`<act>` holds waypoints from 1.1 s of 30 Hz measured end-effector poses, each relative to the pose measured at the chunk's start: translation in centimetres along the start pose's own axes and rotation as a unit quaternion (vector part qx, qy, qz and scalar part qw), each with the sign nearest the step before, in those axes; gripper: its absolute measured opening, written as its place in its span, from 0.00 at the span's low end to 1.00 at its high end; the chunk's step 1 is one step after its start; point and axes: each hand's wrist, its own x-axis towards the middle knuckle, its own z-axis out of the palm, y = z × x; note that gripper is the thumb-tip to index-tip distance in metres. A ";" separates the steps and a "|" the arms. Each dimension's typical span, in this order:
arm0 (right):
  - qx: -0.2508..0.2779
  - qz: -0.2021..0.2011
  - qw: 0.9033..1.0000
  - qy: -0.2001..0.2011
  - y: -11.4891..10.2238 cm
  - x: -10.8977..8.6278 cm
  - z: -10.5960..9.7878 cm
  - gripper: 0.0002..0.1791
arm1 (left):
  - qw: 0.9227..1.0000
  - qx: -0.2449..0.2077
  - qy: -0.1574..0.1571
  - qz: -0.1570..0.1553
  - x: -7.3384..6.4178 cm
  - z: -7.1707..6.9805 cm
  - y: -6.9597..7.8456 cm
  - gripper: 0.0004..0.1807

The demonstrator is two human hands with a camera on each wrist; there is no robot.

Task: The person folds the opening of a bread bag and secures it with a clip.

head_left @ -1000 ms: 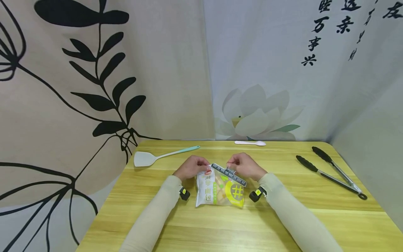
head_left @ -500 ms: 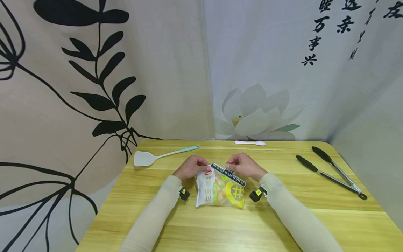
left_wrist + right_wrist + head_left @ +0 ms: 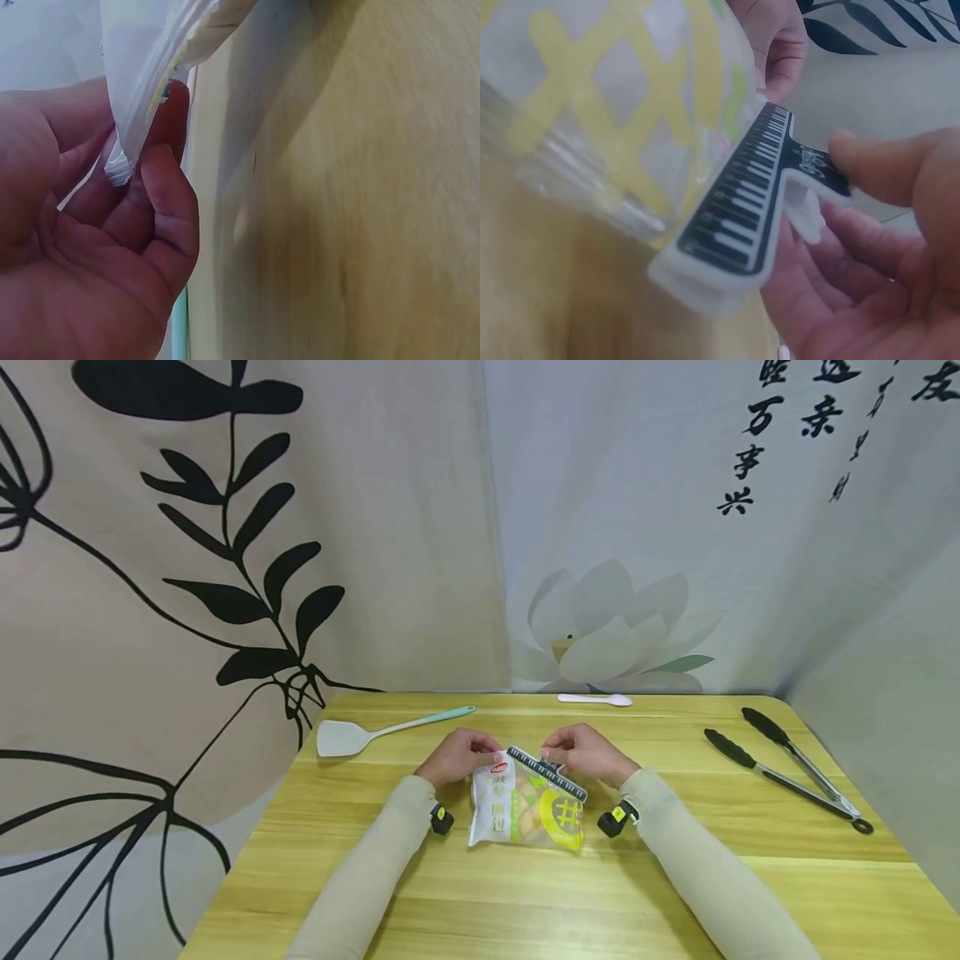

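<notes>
A food bag (image 3: 525, 810) with white, yellow and green print and pale pieces showing through it is held up over the wooden table in the head view. My left hand (image 3: 459, 757) pinches its upper left corner, the white plastic (image 3: 142, 82) running between thumb and fingers in the left wrist view. Across the bag's upper right lies a bag clip (image 3: 742, 195) with a piano-key pattern, set at a slant. My right hand (image 3: 588, 754) grips the clip's handle, thumb on the black tab (image 3: 821, 169) and fingers beneath.
At the back left of the table (image 3: 337, 877) lies a white spatula (image 3: 345, 738) with a light green handle. A pale pink spoon (image 3: 596, 700) rests by the back edge. Black-tipped tongs (image 3: 802, 781) lie spread on the right. Printed curtains (image 3: 420, 527) hang right behind the table.
Both hands, the bag and the clip have shifted very slightly to the right, and the bag's bottom edge sits a little higher in the view. Both grips look the same.
</notes>
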 end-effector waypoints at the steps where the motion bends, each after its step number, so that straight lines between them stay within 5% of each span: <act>1: 0.003 0.003 1.000 0.000 0.1 0.0 0.0 0.13 | 1.000 0.002 0.000 0.001 0.1 0.1 0.0 0.05; 14: 0.016 0.032 0.999 -0.015 1.9 0.7 -0.2 0.14 | 0.999 0.028 0.006 -0.014 0.6 0.9 -0.1 0.07; 33: -0.052 0.061 0.997 -0.004 2.6 0.7 -0.2 0.12 | 0.999 0.052 0.003 -0.014 0.1 0.7 -0.2 0.07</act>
